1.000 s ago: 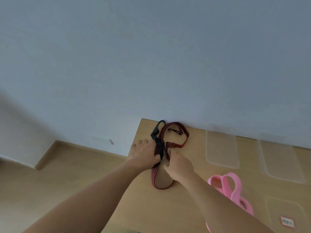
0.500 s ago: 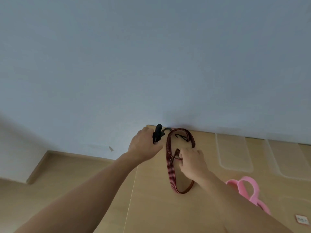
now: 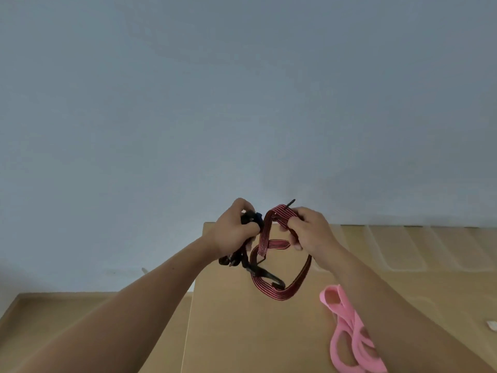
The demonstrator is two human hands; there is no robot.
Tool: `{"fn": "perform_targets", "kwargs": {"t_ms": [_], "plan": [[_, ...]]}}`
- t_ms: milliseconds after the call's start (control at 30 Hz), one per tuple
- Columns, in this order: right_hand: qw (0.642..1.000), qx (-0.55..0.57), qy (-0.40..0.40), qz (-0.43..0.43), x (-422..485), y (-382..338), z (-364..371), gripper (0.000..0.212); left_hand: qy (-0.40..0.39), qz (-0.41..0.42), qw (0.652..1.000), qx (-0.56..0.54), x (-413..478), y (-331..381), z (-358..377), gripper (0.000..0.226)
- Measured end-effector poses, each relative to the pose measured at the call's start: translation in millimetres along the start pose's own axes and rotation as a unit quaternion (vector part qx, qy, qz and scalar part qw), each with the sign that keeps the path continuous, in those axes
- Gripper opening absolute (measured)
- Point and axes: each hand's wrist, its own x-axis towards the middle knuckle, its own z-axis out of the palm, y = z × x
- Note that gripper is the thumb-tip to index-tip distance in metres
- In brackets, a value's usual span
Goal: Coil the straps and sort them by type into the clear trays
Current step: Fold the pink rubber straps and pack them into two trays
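Wooden surface (image 3: 242, 332); above it, left hand (image 3: 232, 232) fingers clamped on black hook (image 3: 251, 218), right hand (image 3: 312, 232) fingers pinching red-striped bungee strap (image 3: 279, 293). I'd wind even loops.

Light wooden surface (image 3: 242, 332), far edge against the wall (image 3: 242, 103). Pink strap (image 3: 347, 327) lies looped on it, below-right of the fingers (image 3: 294, 238). Clear trays (image 3: 398, 246) in a row along the far edge, right of the fingers. Small white tag (image 3: 492, 325) far right.
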Motion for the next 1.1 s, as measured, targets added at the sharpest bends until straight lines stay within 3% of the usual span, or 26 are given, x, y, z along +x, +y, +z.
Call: {"fn": "perform_targets", "kwargs": {"t_ms": [67, 133, 233, 300, 400, 533, 667, 733, 833, 967, 1033, 1100], "plan": [[0.999, 0.041, 0.023, -0.005, -8, -18, -8, 0.019, -0.097, 0.016, 0.995, 0.025, -2, 9, 9, 0.051], [0.997, 0.071, 0.031, -0.02, -18, -35, -17, 0.02, -0.137, 0.018, 0.988, 0.066, -2, 13, 21, 0.078], [0.997, 0.064, 0.02, -0.048, -37, -56, -32, 0.018, -0.046, 0.052, 0.987, 0.143, -1, 20, 30, 0.099], [0.996, 0.052, 0.012, -0.072, -51, -68, -46, 0.019, 0.022, 0.06, 0.994, 0.086, -1, 35, 28, 0.094], [0.992, 0.05, 0.018, -0.117, -71, -85, -68, 0.022, -0.038, 0.104, 0.993, 0.028, -7, 68, 29, 0.102], [0.981, 0.102, 0.046, -0.156, -99, -103, -99, 0.022, -0.172, 0.129, 0.977, 0.012, -31, 115, 69, 0.083], [0.976, 0.125, 0.099, -0.149, -130, -101, -134, 0.027, -0.247, 0.137, 0.958, 0.06, -55, 150, 139, 0.037], [0.972, 0.118, 0.143, -0.144, -149, -91, -159, 0.028, -0.236, 0.136, 0.955, 0.113, -67, 163, 182, 0.042], [0.965, 0.068, 0.212, -0.137, -183, -63, -210, 0.031, -0.239, 0.124, 0.952, 0.146, -82, 178, 238, 0.029], [0.942, 0.06, 0.312, -0.104, -231, -13, -287, 0.034, -0.294, 0.056, 0.952, 0.059, -95, 195, 297, 0.028], [0.946, 0.085, 0.303, -0.078, -258, 10, -317, 0.035, -0.286, 0.029, 0.958, -0.004, -100, 205, 331, 0.022], [0.964, 0.12, 0.23, -0.057, -282, 33, -337, 0.037, -0.252, 0.025, 0.966, -0.044, -103, 215, 367, 0.016]]}}
